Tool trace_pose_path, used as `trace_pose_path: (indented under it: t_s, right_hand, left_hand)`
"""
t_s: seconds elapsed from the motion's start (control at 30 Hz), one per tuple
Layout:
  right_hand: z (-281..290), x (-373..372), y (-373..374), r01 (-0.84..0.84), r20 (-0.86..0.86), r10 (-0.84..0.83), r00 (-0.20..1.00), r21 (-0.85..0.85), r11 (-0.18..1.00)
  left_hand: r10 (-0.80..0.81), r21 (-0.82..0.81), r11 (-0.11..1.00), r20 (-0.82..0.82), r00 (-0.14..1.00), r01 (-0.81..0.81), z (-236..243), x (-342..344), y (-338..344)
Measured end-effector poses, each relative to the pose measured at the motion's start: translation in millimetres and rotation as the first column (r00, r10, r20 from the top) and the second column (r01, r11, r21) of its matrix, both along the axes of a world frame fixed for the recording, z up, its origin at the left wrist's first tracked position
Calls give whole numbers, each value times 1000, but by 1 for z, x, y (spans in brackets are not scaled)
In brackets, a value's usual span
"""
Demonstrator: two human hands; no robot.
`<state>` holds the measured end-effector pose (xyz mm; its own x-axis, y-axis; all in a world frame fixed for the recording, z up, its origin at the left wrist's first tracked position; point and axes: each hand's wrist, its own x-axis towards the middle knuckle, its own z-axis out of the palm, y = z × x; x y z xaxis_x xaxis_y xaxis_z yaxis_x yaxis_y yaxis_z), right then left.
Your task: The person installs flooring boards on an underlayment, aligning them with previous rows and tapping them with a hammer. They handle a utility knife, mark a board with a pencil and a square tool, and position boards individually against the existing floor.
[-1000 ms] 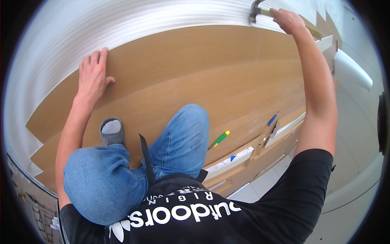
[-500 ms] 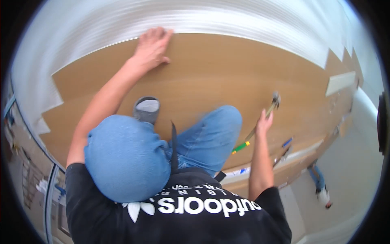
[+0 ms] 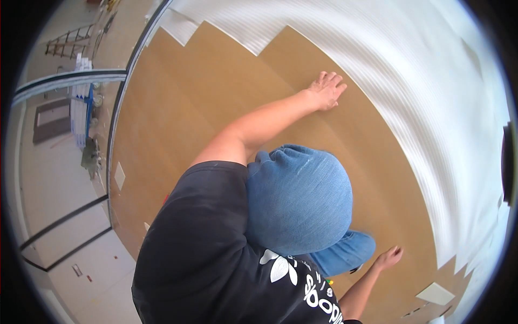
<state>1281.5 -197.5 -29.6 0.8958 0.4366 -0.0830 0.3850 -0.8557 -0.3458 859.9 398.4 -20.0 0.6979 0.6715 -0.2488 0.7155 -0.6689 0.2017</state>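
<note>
My left hand (image 3: 327,92) rests open, fingers spread, on the light brown plank flooring (image 3: 189,86), near its long edge beside white ridged underlay (image 3: 410,119). My right hand (image 3: 388,256) is low at the right, above the boards beside my jeans-clad leg, its fingers curled; I cannot make out anything in it. The hammer is not clearly visible. A small green-and-yellow tool (image 3: 329,281) peeks out beside my shirt, mostly hidden. My raised knee (image 3: 297,200) fills the middle.
A white offcut (image 3: 434,292) lies on the boards at lower right. Dark-framed edging (image 3: 124,75) runs along the left. Beyond it are a ladder (image 3: 69,40), stacked pale packs (image 3: 82,116) on a blue trolley and a dark grey panel (image 3: 51,120).
My view has swung leftward. My left hand stays spread on the boards, now back from their edge. The hammer that my right hand held is no longer visible in it.
</note>
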Motion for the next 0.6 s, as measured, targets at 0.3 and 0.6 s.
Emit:
trace_pose_path:
  t_s: [0.3,0.6]
  right_hand:
    - [12,-46,356,-736,-126,728,674,-198,647]
    - [-4,-71,360,-681,-1,684,730,-96,726]
  left_hand:
    - [136,73,989,-78,988,-130,-12,-17,86]
    - [93,33,995,-146,985,-89,0,-36,105]
